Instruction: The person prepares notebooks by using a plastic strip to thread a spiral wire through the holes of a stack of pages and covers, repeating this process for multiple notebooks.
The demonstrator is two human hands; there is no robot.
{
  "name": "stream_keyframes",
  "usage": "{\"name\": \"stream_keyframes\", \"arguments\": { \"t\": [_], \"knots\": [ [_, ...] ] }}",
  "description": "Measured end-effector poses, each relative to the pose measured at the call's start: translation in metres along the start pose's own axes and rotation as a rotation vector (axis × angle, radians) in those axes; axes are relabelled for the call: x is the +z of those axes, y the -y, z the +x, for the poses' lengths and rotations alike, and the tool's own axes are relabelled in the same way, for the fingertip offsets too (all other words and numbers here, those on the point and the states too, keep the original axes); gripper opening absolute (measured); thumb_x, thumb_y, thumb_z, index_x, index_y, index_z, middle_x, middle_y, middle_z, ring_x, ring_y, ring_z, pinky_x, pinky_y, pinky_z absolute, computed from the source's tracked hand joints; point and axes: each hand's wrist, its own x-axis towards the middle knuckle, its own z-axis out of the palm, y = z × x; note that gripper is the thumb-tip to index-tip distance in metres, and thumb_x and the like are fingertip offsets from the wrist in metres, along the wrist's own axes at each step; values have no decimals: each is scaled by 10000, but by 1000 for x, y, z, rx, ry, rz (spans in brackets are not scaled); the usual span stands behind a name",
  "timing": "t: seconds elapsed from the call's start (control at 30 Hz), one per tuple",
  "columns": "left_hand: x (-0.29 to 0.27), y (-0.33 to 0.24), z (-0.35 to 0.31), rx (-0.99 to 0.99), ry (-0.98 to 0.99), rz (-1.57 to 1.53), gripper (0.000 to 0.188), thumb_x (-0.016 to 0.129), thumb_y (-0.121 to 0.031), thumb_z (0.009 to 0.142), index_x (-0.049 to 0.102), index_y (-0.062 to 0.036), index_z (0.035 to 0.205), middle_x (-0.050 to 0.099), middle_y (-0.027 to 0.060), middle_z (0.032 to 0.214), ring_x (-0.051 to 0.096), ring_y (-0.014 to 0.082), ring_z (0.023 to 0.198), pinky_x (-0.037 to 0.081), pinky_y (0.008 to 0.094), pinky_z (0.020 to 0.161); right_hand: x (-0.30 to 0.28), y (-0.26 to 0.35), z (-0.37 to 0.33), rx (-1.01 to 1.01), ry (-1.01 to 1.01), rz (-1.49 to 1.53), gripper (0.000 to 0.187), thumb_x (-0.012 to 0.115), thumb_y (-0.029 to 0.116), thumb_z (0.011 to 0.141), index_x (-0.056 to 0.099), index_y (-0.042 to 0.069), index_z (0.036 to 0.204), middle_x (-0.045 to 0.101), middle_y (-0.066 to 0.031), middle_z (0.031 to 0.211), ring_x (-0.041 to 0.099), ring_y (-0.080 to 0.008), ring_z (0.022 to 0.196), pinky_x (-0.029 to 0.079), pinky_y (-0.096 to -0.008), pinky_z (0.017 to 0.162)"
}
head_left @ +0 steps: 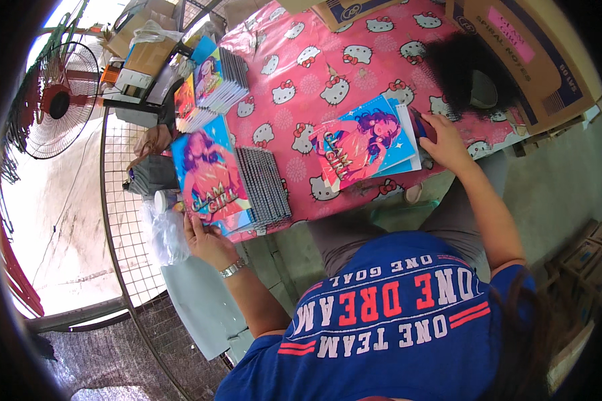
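My left hand (211,244) grips the near corner of a spiral notebook (207,177) with an illustrated pink and blue cover. That notebook lies on top of a tall stack of notebooks (264,187), whose spiral bindings face right. At the table's near right, my right hand (445,140) has its thumb and fingers apart. It is beside a small pile of matching covers or notebooks (361,144), the top one showing the same picture. A dark piece (419,125) sits between the right fingers and the pile; I cannot make out what it is.
A pink patterned cloth covers the table (287,120). Another notebook stack (221,80) stands at the far left. Cardboard boxes (542,67) line the far right, beside a black fuzzy item (461,73). A standing fan (60,100) and wire mesh (130,240) are on the left.
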Motion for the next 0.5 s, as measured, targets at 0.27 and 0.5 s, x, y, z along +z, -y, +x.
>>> {"name": "stream_keyframes", "arguments": {
  "t": [0.27, 0.5],
  "knots": [
    [-73, 59, 14, 52, -119, 566, 269, 638, -7, 906, 642, 84, 1159, 671, 86, 1053, 606, 123, 850, 499, 274, 758, -21, -10, 69, 71, -2, -291, 309, 663, 243, 835, 645, 3, 1029, 619, -173, 1020, 622, -354, 987, 519, -446, 848],
    [-87, 69, 16, 13, -85, 528, 279, 649, -35, 906, 639, 83, 1159, 671, 91, 1060, 611, 148, 904, 496, 288, 782, -2, -45, 92, 93, -13, -798, 196, 606, 192, 860, 654, 58, 996, 620, -116, 1065, 657, -284, 952, 547, -436, 825]
  ]
}}
